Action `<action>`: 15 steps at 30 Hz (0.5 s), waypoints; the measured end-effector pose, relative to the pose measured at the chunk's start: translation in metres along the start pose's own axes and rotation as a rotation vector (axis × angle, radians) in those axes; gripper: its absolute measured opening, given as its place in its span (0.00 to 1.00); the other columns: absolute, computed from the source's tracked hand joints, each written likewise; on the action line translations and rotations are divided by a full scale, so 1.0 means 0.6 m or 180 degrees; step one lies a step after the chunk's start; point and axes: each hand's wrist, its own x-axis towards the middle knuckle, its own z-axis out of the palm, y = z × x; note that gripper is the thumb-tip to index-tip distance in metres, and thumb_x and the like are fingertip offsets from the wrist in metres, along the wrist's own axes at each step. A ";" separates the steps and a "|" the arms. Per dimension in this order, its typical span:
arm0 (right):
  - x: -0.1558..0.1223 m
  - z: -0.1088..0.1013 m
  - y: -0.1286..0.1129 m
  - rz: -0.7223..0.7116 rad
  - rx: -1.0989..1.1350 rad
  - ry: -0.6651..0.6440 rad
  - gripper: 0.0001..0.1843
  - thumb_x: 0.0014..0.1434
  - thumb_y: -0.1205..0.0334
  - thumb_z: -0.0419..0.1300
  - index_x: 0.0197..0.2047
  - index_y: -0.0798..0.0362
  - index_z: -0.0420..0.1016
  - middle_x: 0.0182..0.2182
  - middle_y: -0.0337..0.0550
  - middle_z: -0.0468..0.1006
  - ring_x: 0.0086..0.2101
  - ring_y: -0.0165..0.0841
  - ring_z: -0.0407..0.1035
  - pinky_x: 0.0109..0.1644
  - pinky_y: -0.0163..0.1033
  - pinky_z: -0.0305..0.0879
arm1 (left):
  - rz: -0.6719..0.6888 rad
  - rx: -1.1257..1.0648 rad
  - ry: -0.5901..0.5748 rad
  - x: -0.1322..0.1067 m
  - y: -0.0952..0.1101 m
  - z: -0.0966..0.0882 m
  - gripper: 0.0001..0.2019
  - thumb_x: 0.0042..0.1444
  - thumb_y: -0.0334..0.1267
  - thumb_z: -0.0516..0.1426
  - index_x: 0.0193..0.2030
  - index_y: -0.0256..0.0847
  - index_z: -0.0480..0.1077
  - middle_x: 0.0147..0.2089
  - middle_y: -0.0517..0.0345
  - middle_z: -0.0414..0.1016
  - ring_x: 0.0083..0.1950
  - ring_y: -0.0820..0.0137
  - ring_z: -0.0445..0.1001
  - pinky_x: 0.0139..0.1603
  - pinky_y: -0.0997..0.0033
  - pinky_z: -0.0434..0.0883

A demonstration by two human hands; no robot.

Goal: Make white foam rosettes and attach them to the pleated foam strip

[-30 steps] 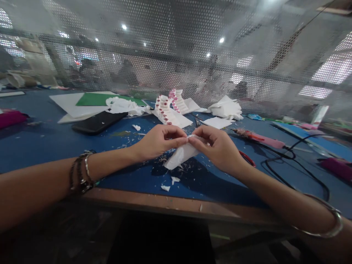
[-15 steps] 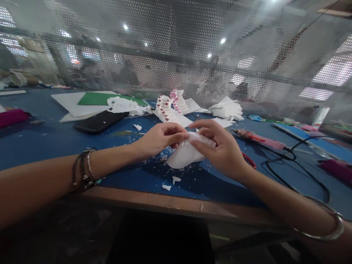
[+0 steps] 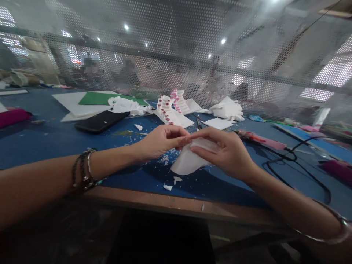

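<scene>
A thin white paper or fabric piece (image 3: 185, 161) with a curved lower edge hangs between my hands, a little above the blue table. My left hand (image 3: 162, 143) pinches its upper left corner between thumb and fingertips. From the other side my right hand (image 3: 225, 150) holds the piece, thumb in front and fingers behind the top edge. The fingertips of both hands meet at that corner, and they hide part of it. Small white scraps (image 3: 177, 179) and shavings lie on the table below.
Behind my hands are strips with red and pink dots (image 3: 166, 110), a white stack (image 3: 227, 109), a black phone (image 3: 101, 122) and a green sheet (image 3: 93, 98). At right lies a pink corded tool (image 3: 264, 141) with its black cable (image 3: 286, 154). A perforated metal screen (image 3: 165, 47) rises behind.
The white piece has tilted and dropped slightly toward me. My right hand has come lower, its fingers now flatter along the top edge; my left hand keeps its pinch.
</scene>
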 end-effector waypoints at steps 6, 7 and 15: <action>-0.002 -0.003 -0.001 -0.0044 -0.0166 -0.0018 0.06 0.52 0.62 0.55 0.34 0.52 0.71 0.30 0.39 0.76 0.31 0.28 0.69 0.34 0.31 0.62 | -0.0017 -0.0089 -0.0009 0.000 0.000 -0.001 0.04 0.48 0.32 0.53 0.26 0.36 0.67 0.22 0.64 0.66 0.24 0.80 0.62 0.27 0.80 0.62; -0.003 -0.003 -0.001 -0.0049 -0.0240 -0.0024 0.07 0.52 0.61 0.55 0.34 0.52 0.71 0.30 0.39 0.76 0.31 0.29 0.69 0.33 0.31 0.62 | -0.0024 -0.0091 -0.0016 0.000 0.000 -0.001 0.04 0.48 0.32 0.53 0.26 0.36 0.68 0.23 0.64 0.67 0.24 0.80 0.63 0.27 0.81 0.62; -0.001 -0.007 0.000 -0.0125 -0.0687 -0.0157 0.06 0.51 0.64 0.55 0.33 0.53 0.71 0.27 0.37 0.76 0.22 0.24 0.67 0.26 0.28 0.58 | -0.0004 0.0085 -0.0027 0.000 -0.001 -0.003 0.04 0.48 0.32 0.54 0.28 0.35 0.68 0.26 0.63 0.69 0.27 0.80 0.66 0.28 0.82 0.63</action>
